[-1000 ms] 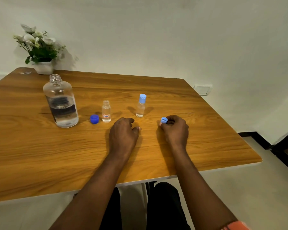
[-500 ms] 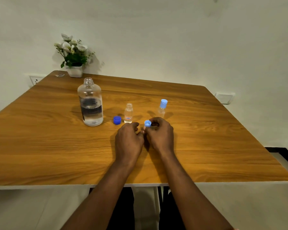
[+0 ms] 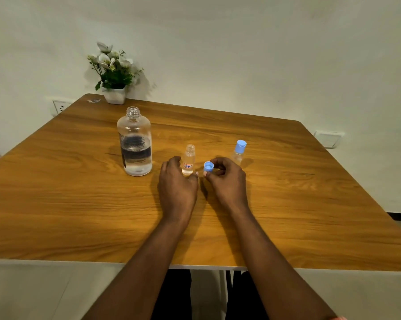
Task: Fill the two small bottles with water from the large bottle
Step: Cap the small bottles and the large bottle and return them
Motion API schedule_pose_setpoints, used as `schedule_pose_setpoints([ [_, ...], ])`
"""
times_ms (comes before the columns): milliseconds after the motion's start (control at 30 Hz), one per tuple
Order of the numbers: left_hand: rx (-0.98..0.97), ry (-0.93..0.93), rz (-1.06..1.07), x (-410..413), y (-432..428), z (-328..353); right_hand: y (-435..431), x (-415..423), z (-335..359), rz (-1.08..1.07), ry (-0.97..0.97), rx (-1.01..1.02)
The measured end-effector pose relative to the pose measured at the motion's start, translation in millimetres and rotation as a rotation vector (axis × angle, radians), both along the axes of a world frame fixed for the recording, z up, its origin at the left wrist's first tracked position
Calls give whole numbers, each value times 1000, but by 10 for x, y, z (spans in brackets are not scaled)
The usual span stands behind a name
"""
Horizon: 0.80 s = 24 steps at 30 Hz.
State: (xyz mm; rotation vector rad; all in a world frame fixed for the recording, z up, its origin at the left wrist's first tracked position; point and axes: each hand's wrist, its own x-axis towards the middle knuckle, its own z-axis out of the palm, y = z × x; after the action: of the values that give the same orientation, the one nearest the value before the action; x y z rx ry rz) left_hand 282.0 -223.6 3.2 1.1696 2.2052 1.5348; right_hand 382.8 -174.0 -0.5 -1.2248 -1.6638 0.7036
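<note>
While the right hand (image 3: 227, 181) pinches the light-blue cap (image 3: 208, 166), seemingly for capping, the left hand (image 3: 177, 183) curls beside the open small bottle (image 3: 188, 158), probably steadying it; grip unclear.

The left hand (image 3: 177, 184) covers the foot of the open small bottle (image 3: 189, 155) just beyond it; whether its fingers touch the bottle cannot be told. The right hand (image 3: 228, 182), pinching a light blue cap (image 3: 208, 166), hides the lower part of the capped small bottle (image 3: 239, 149) beyond its knuckles. The open bottle's red-edged label is too small to read; print on the large bottle (image 3: 134, 144), left of the left hand, is blurred. Both forearms (image 3: 271, 262) are cut by the bottom edge. The table (image 3: 67, 204) runs out of frame left and right of the hands. A speck (image 3: 93, 101) at its far left corner is too small to tell.
</note>
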Motion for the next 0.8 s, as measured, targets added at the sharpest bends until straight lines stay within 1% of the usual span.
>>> schedule_pose_setpoints([
  [233,9,61,-26,-37,121,-8,39,0,4,23,39,-9],
  [500,54,88,-56,-64,172,-6,49,-5,-6,30,96,-9],
  [800,40,204,-176,-29,73,-3,-3,117,55,82,152,97],
])
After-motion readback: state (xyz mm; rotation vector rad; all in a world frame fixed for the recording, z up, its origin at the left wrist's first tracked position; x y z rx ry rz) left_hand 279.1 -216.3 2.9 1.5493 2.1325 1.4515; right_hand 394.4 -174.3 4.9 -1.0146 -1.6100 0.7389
